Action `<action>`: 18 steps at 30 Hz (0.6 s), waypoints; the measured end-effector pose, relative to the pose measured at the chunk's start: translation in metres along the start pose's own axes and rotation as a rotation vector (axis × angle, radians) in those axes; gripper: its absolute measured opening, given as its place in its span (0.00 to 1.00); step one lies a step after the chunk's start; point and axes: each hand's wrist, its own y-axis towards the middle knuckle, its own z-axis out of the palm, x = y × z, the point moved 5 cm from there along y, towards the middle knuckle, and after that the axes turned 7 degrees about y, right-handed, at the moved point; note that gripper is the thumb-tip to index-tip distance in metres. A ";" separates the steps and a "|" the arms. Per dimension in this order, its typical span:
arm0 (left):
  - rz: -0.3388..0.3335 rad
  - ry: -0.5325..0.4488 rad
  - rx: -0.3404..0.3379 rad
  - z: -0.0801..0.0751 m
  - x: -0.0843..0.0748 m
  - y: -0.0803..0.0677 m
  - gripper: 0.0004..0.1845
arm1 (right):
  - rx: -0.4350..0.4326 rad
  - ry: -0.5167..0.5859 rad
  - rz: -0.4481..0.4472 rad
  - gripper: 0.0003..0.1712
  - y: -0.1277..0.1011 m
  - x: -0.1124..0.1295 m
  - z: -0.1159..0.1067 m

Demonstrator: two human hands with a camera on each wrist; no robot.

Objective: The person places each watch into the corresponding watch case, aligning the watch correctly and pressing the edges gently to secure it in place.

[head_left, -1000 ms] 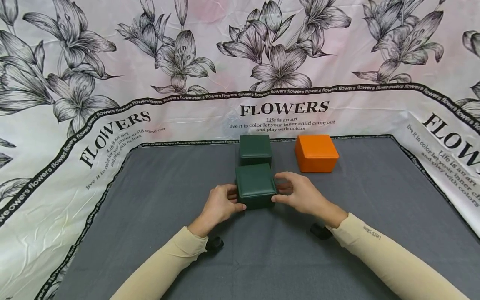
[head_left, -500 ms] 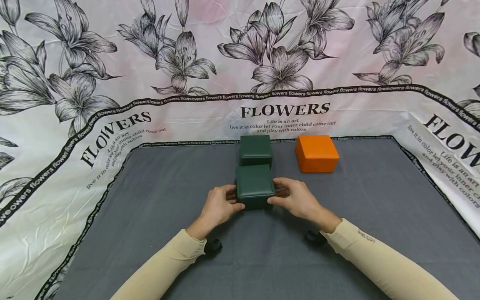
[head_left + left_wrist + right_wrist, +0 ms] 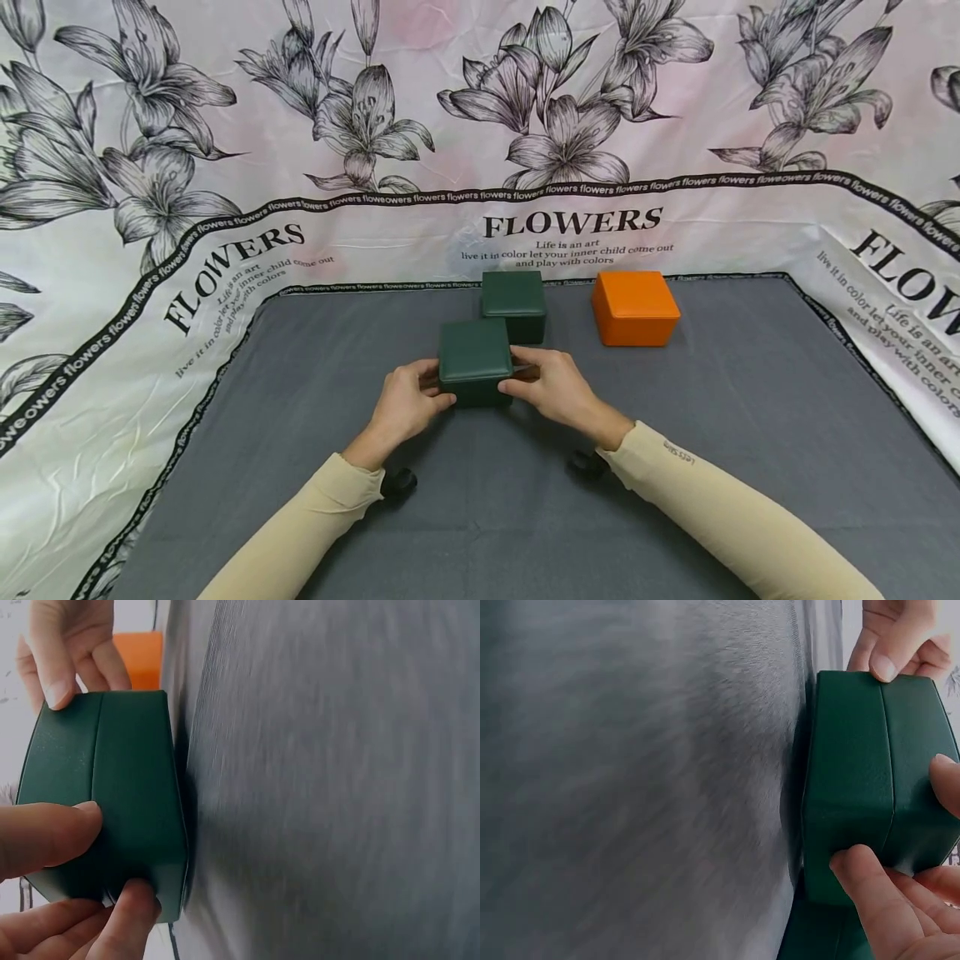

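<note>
Both hands have the near green box between them. The left hand has its fingers curled round the box's left side, thumb on the front face near the lid seam and the rest tucked behind. The right hand mirrors it, fingers bent and pinching the right side, thumb at the front corner. Neither hand is spread wide; each is closed just enough to clamp the box wall. Wrists are low, forearms in beige sleeves angling inward from the near edge, so the hands meet at the box in a shallow V.

The box sits lid shut, near the middle of the grey worktop; the wrist views show its base right at the cloth, though I cannot tell whether it rests fully on it. Just behind it to the right stands a second green box, very close, and farther right, well apart, an orange box. A flower-printed cloth rises behind the worktop.
</note>
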 end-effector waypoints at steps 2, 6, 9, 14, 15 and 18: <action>-0.006 0.009 -0.006 -0.006 0.005 0.001 0.27 | -0.002 0.001 -0.004 0.36 0.006 0.002 0.006; -0.005 0.031 -0.006 -0.017 0.014 0.004 0.27 | -0.003 -0.001 -0.006 0.35 0.016 0.007 0.018; -0.014 0.044 0.004 -0.024 0.020 0.005 0.26 | 0.001 -0.013 -0.004 0.35 0.022 0.009 0.025; -0.021 0.056 0.015 -0.033 0.028 0.007 0.26 | 0.005 -0.016 0.016 0.37 0.031 0.008 0.036; -0.021 0.062 0.013 -0.035 0.030 0.008 0.26 | 0.005 -0.018 0.020 0.38 0.033 0.008 0.037; -0.021 0.087 0.004 -0.041 0.034 0.011 0.26 | 0.003 -0.017 0.020 0.38 0.040 0.010 0.043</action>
